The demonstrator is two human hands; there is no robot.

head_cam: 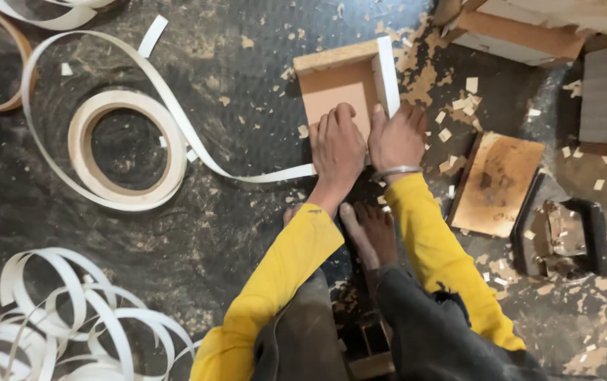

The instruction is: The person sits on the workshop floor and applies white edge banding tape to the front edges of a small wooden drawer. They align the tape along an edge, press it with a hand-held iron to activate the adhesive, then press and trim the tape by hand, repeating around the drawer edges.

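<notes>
Both hands press flat on the board [346,85] at twelve o'clock: left hand [336,144] and right hand [396,137] open-palmed, perhaps pinning the tape [176,120] that trails to a roll [127,148] at nine; an iron [561,236] sits at three

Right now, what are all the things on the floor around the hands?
board piece: one, tan with a white edge, under both hands
edge tape strip: one, white, runs from the roll to the board
tape roll: one, cream, left of the hands
loose tape curls: a heap, white, bottom left
flat board: one, brown, right of the hands
black tool: one, far right
wood chips: many, pale, scattered
left hand: on the board
right hand: on the board, with a metal bangle
</notes>
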